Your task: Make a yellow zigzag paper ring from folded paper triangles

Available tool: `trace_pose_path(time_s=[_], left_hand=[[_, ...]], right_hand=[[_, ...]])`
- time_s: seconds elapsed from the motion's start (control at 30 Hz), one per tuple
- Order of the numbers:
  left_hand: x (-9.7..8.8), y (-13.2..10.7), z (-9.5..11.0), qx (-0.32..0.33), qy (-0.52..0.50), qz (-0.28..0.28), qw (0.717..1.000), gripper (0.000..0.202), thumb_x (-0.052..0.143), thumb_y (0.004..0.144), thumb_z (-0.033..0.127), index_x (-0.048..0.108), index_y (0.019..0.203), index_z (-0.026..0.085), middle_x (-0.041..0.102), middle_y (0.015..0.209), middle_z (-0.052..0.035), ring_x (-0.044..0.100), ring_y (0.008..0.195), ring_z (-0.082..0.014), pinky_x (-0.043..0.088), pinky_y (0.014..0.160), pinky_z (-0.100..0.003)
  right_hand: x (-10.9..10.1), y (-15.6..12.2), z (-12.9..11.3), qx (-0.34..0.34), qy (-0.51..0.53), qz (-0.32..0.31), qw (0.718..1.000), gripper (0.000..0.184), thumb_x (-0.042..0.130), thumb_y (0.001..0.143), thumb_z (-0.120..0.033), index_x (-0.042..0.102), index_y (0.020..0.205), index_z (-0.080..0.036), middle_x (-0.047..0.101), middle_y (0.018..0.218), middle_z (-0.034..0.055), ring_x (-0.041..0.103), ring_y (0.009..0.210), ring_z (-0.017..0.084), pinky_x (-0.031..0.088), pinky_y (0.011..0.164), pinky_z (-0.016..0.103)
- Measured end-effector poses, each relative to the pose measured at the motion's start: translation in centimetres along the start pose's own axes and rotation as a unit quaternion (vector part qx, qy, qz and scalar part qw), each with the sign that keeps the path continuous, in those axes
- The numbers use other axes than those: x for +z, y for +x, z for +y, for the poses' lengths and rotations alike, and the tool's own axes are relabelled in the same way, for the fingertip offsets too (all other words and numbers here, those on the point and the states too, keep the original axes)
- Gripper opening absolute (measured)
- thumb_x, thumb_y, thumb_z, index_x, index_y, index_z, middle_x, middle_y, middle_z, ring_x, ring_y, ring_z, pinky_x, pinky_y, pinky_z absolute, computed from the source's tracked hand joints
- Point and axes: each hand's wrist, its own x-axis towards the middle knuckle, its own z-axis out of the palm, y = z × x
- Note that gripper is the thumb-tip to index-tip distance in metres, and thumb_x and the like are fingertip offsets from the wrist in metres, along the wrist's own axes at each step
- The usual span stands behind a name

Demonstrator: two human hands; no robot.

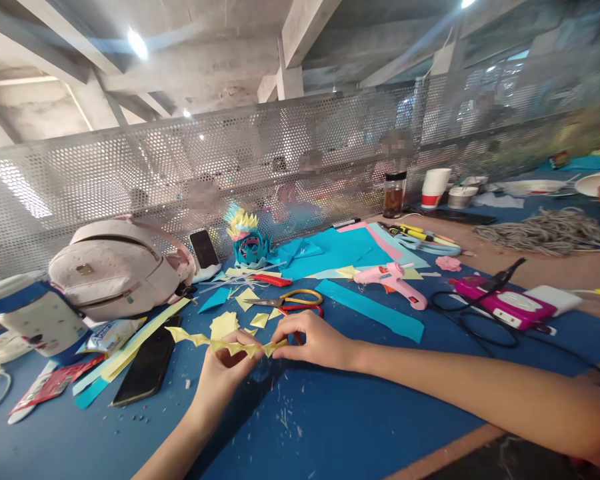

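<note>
Left hand [224,371], right hand [321,341] — both pinch a yellow strip [221,345].

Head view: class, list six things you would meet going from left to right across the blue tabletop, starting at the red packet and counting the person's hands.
Red packet → flat-lying black phone → left hand → right hand → pink glue gun → magenta device.

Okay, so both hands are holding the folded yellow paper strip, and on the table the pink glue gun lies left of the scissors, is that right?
Not quite: the head view shows the pink glue gun right of the scissors. The left hand and right hand do hold the folded yellow paper strip.
</note>
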Motion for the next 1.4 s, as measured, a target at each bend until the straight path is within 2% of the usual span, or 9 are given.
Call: trace_pose_path(time_s=[0.27, 0.47, 0.6, 0.8, 0.97, 1.17, 1.4], left_hand=[[0.13, -0.19, 0.35, 0.019, 0.054, -0.025, 0.998, 0.022, 0.076, 0.073, 0.036, 0.069, 0.071, 0.016, 0.064, 0.071, -0.0039, 0.059, 0.069, -0.0176, 0.048, 0.067, -0.027], [-0.48, 0.02, 0.23, 0.011, 0.059, -0.078, 0.995, 0.014, 0.076, 0.073, 0.028, 0.070, 0.077, 0.016, 0.065, 0.082, -0.0058, 0.062, 0.081, -0.0206, 0.052, 0.076, -0.029], [-0.50, -0.02, 0.24, 0.020, 0.063, -0.066, 0.996, 0.016, 0.074, 0.074, 0.031, 0.071, 0.077, 0.016, 0.066, 0.082, -0.0068, 0.062, 0.080, -0.0211, 0.052, 0.074, -0.029], [-0.16, -0.07, 0.10, 0.050, 0.061, -0.019, 0.997, 0.019, 0.072, 0.076, 0.035, 0.071, 0.072, 0.016, 0.066, 0.074, -0.0063, 0.061, 0.077, -0.0207, 0.050, 0.071, -0.028], [-0.35, 0.08, 0.36, 0.053, 0.080, -0.068, 0.993, 0.017, 0.071, 0.078, 0.032, 0.072, 0.072, 0.016, 0.067, 0.074, -0.0073, 0.062, 0.078, -0.0219, 0.049, 0.073, -0.030], [-0.51, 0.11, 0.33, 0.065, 0.102, -0.083, 0.989, 0.017, 0.068, 0.080, 0.031, 0.071, 0.073, 0.016, 0.068, 0.075, -0.0075, 0.063, 0.078, -0.0222, 0.049, 0.074, -0.031], [-0.44, 0.02, 0.35, 0.072, 0.134, -0.083, 0.985, 0.012, 0.071, 0.078, 0.029, 0.071, 0.076, 0.017, 0.068, 0.076, -0.0062, 0.064, 0.076, -0.0210, 0.049, 0.071, -0.029]], right_hand=[[0.55, -0.28, 0.06, -0.025, -0.025, 0.010, 0.999, 0.013, 0.068, 0.087, -0.029, 0.074, 0.086, -0.017, 0.073, 0.080, 0.0028, 0.065, 0.073, 0.015, 0.046, 0.069, 0.024], [0.49, -0.26, -0.20, -0.019, -0.029, 0.025, 0.999, 0.012, 0.069, 0.086, -0.025, 0.073, 0.077, -0.017, 0.072, 0.074, 0.0013, 0.064, 0.069, 0.015, 0.044, 0.065, 0.023], [0.55, -0.23, -0.13, -0.019, -0.021, 0.020, 0.999, 0.014, 0.070, 0.086, -0.029, 0.074, 0.080, -0.017, 0.073, 0.077, 0.0021, 0.065, 0.072, 0.016, 0.046, 0.068, 0.024], [0.56, -0.21, -0.19, -0.031, -0.030, 0.012, 0.999, 0.019, 0.074, 0.082, -0.034, 0.074, 0.095, -0.020, 0.074, 0.088, 0.0023, 0.066, 0.079, 0.016, 0.046, 0.073, 0.025], [0.61, -0.28, -0.43, -0.046, -0.043, 0.016, 0.998, 0.016, 0.074, 0.082, -0.034, 0.074, 0.083, -0.018, 0.072, 0.079, 0.0015, 0.064, 0.074, 0.015, 0.045, 0.069, 0.024], [0.71, -0.40, -0.50, -0.042, -0.044, 0.011, 0.998, 0.021, 0.071, 0.084, -0.040, 0.074, 0.084, -0.018, 0.071, 0.079, 0.0020, 0.064, 0.073, 0.015, 0.045, 0.067, 0.024], [0.95, -0.48, -0.51, -0.049, -0.054, 0.031, 0.997, 0.012, 0.069, 0.086, -0.029, 0.073, 0.080, -0.019, 0.071, 0.076, 0.0012, 0.063, 0.070, 0.015, 0.043, 0.065, 0.024]])
